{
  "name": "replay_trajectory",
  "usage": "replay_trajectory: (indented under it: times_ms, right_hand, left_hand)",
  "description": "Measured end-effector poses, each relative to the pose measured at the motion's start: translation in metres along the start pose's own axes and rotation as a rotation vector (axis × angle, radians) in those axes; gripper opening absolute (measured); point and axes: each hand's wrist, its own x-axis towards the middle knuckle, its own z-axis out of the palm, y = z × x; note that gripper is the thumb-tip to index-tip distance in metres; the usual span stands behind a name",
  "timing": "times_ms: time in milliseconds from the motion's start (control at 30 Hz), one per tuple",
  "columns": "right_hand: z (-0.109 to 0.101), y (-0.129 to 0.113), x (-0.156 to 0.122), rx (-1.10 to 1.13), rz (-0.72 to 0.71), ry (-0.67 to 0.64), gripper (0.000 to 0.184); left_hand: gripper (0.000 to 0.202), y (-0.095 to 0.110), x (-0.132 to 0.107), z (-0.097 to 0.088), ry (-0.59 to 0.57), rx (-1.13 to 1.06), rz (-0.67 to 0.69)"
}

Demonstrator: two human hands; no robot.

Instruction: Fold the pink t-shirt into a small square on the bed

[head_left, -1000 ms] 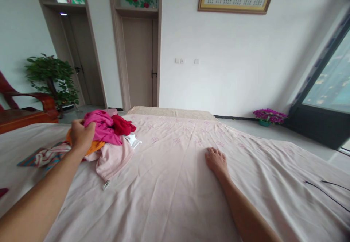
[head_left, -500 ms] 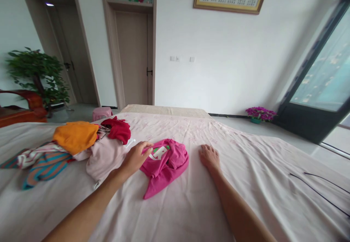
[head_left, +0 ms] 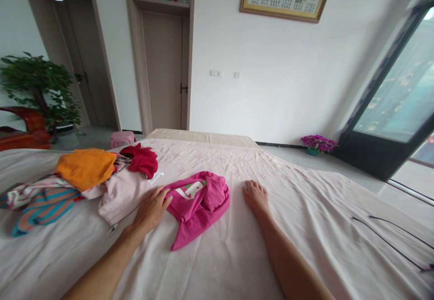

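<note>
A crumpled pink garment (head_left: pixel 203 200) with a white and green print lies on the bedsheet in front of me. At its left edge is my left hand (head_left: pixel 151 207), the cloth's edge between thumb and fingers. My right hand (head_left: pixel 256 195) rests palm down on the sheet to the right of the garment, apart from it, holding nothing. Just left of my left hand lies a pale pink garment (head_left: pixel 122 196), part of a loose clothes pile.
The pile also has an orange garment (head_left: pixel 86 169), a red garment (head_left: pixel 142 160) and a blue-and-orange striped garment (head_left: pixel 47 211). The rumpled pale bedsheet (head_left: pixel 305 245) spreads around. Thin black cords (head_left: pixel 386 241) lie at right. A pink stool (head_left: pixel 122 139) stands beyond the bed.
My left hand has come down and a little left at the pink garment's edge, and the print now shows flatter and wider. My right hand stays on the sheet; the view has shifted slightly.
</note>
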Motion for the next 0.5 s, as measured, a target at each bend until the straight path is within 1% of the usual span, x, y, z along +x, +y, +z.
replay_trajectory:
  times_ms: [100, 167, 233, 333, 400, 500]
  right_hand:
    - [-0.001, 0.001, 0.000, 0.009, -0.018, -0.009, 0.043]
    - [-0.001, 0.002, 0.001, 0.013, -0.025, -0.024, 0.043]
    - [-0.001, 0.003, 0.001, 0.010, -0.026, -0.035, 0.043]
    - [-0.001, 0.003, 0.001, 0.006, -0.038, -0.041, 0.043]
    - [-0.001, 0.004, 0.001, 0.013, -0.052, -0.043, 0.043]
    - [-0.002, 0.004, 0.000, 0.045, -0.072, -0.050, 0.042]
  left_hand:
    - [0.043, -0.010, 0.002, 0.001, 0.057, -0.037, -0.052]
    - [0.041, -0.016, 0.003, 0.002, 0.099, -0.011, -0.135]
    - [0.036, -0.020, 0.003, 0.005, 0.112, 0.046, -0.194]
    - [0.032, -0.020, 0.004, 0.007, 0.079, 0.081, -0.177]
    - [0.028, -0.020, 0.005, 0.007, 0.065, 0.055, -0.154]
    - [0.020, -0.018, 0.007, 0.004, 0.046, 0.015, -0.161]
